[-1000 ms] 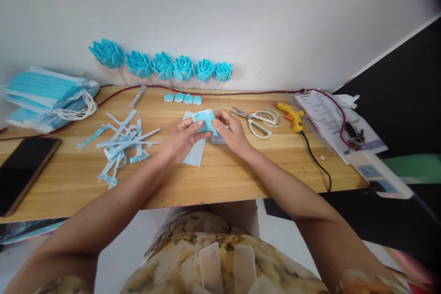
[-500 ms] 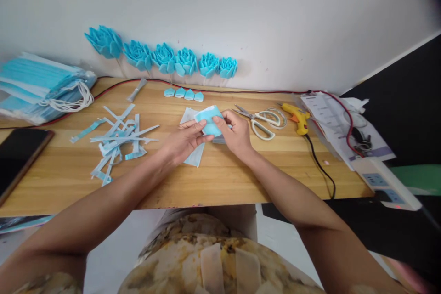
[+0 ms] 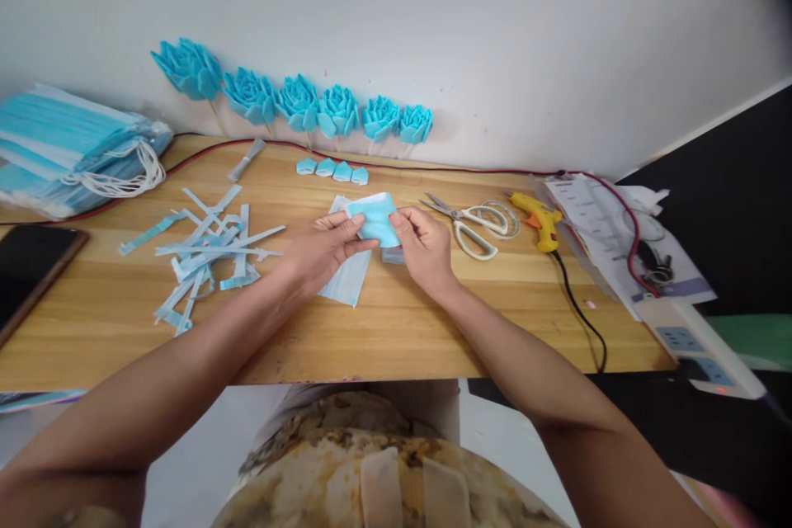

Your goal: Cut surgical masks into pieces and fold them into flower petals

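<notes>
A small blue square of face mask fabric (image 3: 374, 218) is held up above the table between my two hands. My left hand (image 3: 327, 246) pinches its left side, thumb on top. At its right edge my right hand (image 3: 424, 243) grips with thumb and bent fingers. Below lies a flat, pale blue strip of mask fabric (image 3: 344, 285), partly covered by my left hand. Another pale folded piece (image 3: 392, 256) shows under my right hand. Beyond them sit several small folded blue petals (image 3: 333, 170) in a row.
Blue fabric flowers (image 3: 298, 103) on sticks lean along the wall. Cut scraps (image 3: 207, 252), a phone (image 3: 37, 272) and bagged face masks (image 3: 68, 144) lie left. Scissors (image 3: 473, 223), a yellow glue gun (image 3: 538, 220), papers (image 3: 594, 214) and a power strip (image 3: 699, 346) are right.
The blue piece has gone from curled to flatter and more square between my hands. My right thumb has shifted from its middle to its right edge. The view has moved slightly.
</notes>
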A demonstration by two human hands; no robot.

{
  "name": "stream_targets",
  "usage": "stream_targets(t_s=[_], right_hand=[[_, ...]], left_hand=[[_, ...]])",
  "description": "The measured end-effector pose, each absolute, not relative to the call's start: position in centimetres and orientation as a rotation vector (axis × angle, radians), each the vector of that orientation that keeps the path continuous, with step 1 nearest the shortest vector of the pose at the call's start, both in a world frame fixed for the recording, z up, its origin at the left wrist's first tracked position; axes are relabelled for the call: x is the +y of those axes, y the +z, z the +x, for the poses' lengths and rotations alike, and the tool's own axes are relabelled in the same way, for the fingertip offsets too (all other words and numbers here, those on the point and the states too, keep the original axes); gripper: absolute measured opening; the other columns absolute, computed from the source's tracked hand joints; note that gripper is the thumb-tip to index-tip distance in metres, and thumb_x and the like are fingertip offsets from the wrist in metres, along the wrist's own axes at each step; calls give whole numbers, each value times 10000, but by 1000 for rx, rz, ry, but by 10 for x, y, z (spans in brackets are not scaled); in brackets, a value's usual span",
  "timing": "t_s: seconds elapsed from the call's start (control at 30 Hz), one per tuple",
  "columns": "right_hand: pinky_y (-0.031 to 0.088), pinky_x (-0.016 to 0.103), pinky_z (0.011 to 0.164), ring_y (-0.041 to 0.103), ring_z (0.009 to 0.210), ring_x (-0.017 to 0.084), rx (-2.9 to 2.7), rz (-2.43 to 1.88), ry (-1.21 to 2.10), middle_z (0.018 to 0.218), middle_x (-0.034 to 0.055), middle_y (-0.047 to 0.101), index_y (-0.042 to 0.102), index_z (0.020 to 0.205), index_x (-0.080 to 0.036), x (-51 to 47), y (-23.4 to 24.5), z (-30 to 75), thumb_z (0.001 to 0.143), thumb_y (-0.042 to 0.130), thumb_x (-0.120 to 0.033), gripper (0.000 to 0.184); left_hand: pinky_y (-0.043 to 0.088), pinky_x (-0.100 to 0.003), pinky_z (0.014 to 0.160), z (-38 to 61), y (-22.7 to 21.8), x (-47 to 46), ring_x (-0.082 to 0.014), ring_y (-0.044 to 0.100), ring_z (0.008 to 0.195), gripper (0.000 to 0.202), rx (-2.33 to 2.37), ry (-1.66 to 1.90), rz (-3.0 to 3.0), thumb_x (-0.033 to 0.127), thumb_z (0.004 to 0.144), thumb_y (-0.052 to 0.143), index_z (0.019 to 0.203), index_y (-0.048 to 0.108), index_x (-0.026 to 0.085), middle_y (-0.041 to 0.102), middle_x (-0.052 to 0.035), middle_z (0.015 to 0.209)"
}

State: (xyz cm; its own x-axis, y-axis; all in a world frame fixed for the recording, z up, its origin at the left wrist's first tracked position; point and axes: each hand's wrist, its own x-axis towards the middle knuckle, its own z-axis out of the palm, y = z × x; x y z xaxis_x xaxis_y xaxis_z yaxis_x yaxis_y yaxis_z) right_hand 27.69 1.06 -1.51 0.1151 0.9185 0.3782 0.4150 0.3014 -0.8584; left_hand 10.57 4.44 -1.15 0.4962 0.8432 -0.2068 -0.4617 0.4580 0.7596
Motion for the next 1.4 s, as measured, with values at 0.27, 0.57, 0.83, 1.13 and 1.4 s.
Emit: stream_targets(t_s=[0.27,0.57,0.83,1.13,1.4], right_hand=[[418,267,597,506,641,127,-1458,-1232,741,727,-11,605,638,867,-208,13,-12,277,882,641,-522,315],[322,266,539,354,549,101,-1476,-1297,526,563,-52,391,446,617,-217,11,-8,277,888,628,-430,389],[358,268,542,394,555,110,-1463,-1287,536,582,-33,447,485,641,-217,10,-9,275,947,551,-488,414],[524,315,742,646,798,171,-1542,-1251,480,861,28,695,674,1090,-236,20,-8,292,1013,480,-417,276],[427,568,1103,521,1339,292,-2066,-1021,-71,1421,53,588,633,1266,-343,26,-3,304,980,492,-193,352]], left_hand=[[606,-298,843,108,-13,39,-173,706,888,282,625,913,790,364,708,895,851,797,141,770,-62,931],[615,-326,779,112,-14,34,-186,710,826,314,628,889,878,406,715,881,879,811,148,778,-75,911],[623,-327,766,112,-15,37,-174,703,784,310,607,878,871,398,706,891,860,804,143,772,-71,885],[614,-248,712,107,-9,41,-141,700,752,209,638,886,740,281,747,872,850,787,120,763,-60,851],[565,-199,583,105,-8,44,-117,674,656,71,658,833,636,192,829,791,858,774,130,748,-51,774]])
